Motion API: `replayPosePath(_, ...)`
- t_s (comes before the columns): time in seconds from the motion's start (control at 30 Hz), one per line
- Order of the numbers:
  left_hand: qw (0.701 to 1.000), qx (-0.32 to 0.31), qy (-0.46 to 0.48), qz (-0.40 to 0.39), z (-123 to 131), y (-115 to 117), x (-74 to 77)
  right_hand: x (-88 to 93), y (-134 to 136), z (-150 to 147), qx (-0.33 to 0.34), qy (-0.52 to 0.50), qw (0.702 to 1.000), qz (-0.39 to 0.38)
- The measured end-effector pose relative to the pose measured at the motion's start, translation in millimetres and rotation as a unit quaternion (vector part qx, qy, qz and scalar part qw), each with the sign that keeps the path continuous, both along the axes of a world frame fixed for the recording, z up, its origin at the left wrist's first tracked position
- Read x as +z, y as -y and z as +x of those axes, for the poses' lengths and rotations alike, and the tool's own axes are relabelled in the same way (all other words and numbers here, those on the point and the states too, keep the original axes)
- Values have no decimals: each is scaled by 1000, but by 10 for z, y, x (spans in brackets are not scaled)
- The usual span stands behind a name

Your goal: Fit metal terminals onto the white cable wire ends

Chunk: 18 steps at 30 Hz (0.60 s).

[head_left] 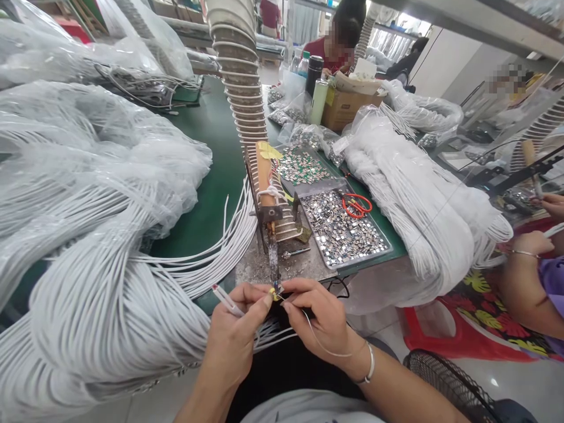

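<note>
Two bare hands meet at the front edge of the green bench. The left hand (233, 341) pinches a thin white cable (227, 299) whose red-marked end sticks out to the left, the fingertips closed tight on a tiny part at the tip of the upright soldering iron (273, 258). The right hand (319, 320) pinches a fine strand of solder wire (324, 346) at the same spot, fingers narrow; a silver bangle (369, 364) sits on its wrist. Two great bundles of white cables lie alongside: one in clear plastic on the left (88, 235), one on the right (418, 205). One metal tray of small shiny connector pieces (343, 229), too many to count, holds one pair of red-handled scissors (356, 204). One brown cardboard box (346, 106) stands behind; its printing is too small to read. A co-worker's hand (531, 244) shows at the right edge.
</note>
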State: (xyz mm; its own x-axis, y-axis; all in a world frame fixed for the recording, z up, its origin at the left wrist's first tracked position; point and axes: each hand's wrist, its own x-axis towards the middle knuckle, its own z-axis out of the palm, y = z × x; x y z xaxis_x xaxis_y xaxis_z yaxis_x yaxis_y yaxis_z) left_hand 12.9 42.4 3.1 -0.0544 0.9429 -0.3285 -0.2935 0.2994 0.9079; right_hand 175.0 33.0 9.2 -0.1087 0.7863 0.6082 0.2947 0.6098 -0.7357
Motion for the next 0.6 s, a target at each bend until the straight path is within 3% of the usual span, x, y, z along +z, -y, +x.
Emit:
replayPosePath(0.4, 1000, 16, 13, 16, 28, -12, 54, 56, -26, -21, 6, -5, 1000, 8)
replayPosePath(0.6, 1000, -4, -3, 15, -2, 24, -61, -44, -11, -15, 10, -3, 1000, -4)
